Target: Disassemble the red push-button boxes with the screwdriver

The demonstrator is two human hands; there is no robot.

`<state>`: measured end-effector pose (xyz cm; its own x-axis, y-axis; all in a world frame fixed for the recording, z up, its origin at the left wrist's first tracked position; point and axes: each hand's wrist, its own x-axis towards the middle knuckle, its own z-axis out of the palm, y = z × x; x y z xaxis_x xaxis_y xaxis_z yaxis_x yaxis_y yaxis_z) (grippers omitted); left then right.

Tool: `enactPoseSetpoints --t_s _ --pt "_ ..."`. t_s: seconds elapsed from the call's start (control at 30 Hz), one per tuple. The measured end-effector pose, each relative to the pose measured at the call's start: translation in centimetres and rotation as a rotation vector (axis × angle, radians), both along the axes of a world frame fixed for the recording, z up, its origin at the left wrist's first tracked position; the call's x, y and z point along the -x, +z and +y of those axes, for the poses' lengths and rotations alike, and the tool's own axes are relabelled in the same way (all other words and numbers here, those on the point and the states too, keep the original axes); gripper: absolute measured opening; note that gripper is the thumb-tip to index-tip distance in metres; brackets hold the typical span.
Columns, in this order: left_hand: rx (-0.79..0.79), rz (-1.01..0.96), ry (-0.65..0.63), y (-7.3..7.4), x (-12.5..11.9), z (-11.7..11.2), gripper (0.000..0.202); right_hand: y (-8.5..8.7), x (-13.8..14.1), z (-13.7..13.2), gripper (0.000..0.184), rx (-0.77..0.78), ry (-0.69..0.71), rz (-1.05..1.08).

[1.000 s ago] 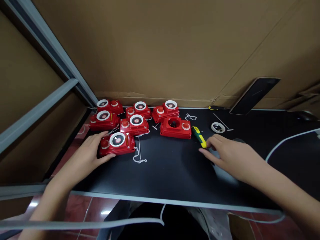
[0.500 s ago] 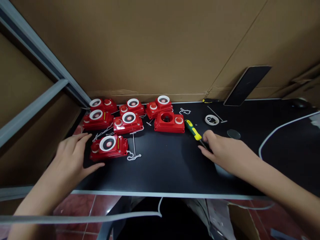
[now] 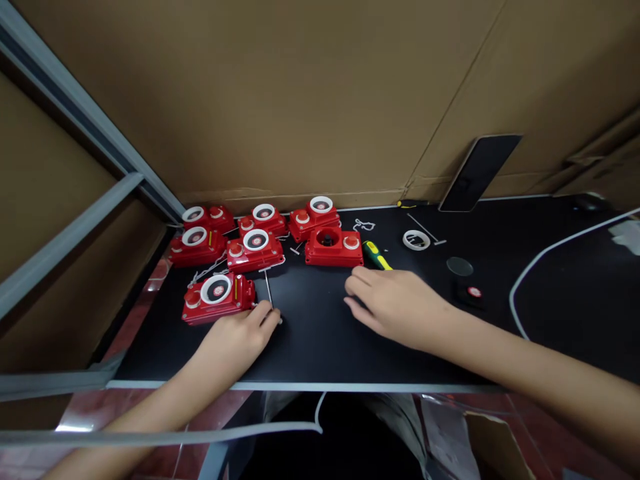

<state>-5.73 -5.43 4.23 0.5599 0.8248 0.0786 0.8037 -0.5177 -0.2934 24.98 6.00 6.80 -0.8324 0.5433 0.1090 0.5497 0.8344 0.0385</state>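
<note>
My left hand (image 3: 245, 331) is at the right end of the nearest red alarm box (image 3: 225, 308). Its fingers are pinched together over the box's white cord, a white bit of which shows past the fingertips. A thin metal rod with a crossbar (image 3: 269, 287) runs up from those fingers. Over the middle of the table, my right hand (image 3: 395, 303) has loosely curled fingers, a gap at the thumb and nothing visible in it. Just behind it lies a green and yellow screwdriver (image 3: 377, 255), its shaft hidden. A red box with an open round socket (image 3: 334, 248) sits left of that.
Several more red boxes (image 3: 256, 252) with white rings stand at the back left. Toward the right are a white ring holding small screws (image 3: 416, 240), another T-shaped rod (image 3: 425, 228), a clear disc (image 3: 459, 267), a black part with a red-and-white label (image 3: 473, 293) and a leaning dark panel (image 3: 477, 173).
My left hand has moved right, from the nearest box's left side to the cord at its right end. My right hand has let go of the screwdriver and shifted left, uncovering the black part.
</note>
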Motion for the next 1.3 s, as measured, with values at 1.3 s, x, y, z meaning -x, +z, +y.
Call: enactPoseSetpoints --t_s 1.3 --pt "1.005 -1.452 0.285 -0.6 -4.7 6.9 0.028 -4.8 2.8 0.3 0.016 1.315 -0.145 1.151"
